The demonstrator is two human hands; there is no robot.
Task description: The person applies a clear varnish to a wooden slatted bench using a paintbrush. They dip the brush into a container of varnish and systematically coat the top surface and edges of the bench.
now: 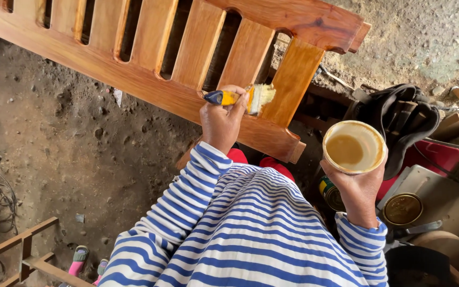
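A left hand (220, 118) clenches a paintbrush (243, 98), bristles on a slatted wooden frame (150, 79) leaning over the dirt floor (70, 154). To the right, the right hand (358, 186) grasps a cup of varnish (354, 147). Open tins (402, 209) and a dark bag (399, 119) crowd the right side.

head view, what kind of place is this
Probably a rough woodworking yard: bare dirt floor, a slatted brown wooden frame being coated by a yellow-handled brush, and round tins lying about.
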